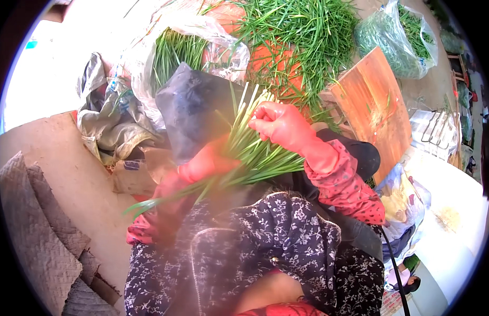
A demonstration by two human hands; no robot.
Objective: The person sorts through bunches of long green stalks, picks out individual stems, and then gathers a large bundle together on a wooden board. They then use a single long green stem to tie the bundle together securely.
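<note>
Both hands wear red rubber gloves with spotted cuffs. My left hand [209, 160], partly blurred by a smear in the view, is closed around a bunch of long green leafy stalks [252, 154], which look like garlic chives. Their pale stem ends point up and away from me, and the green tips trail towards my lap and both sides. At the pale ends is my right hand [282, 124], its fingers curled with thumb and forefinger together; whether a stalk is pinched there cannot be told. A dark plastic sheet [193, 106] lies just beyond my left hand.
A loose heap of green stalks [307, 31] lies ahead on orange material. Plastic bags of greens stand at left [179, 51] and right [398, 43]. A wooden board [377, 110] leans at the right. Crumpled cloth [110, 114] and cardboard [132, 175] lie left. A person [406, 280] is at lower right.
</note>
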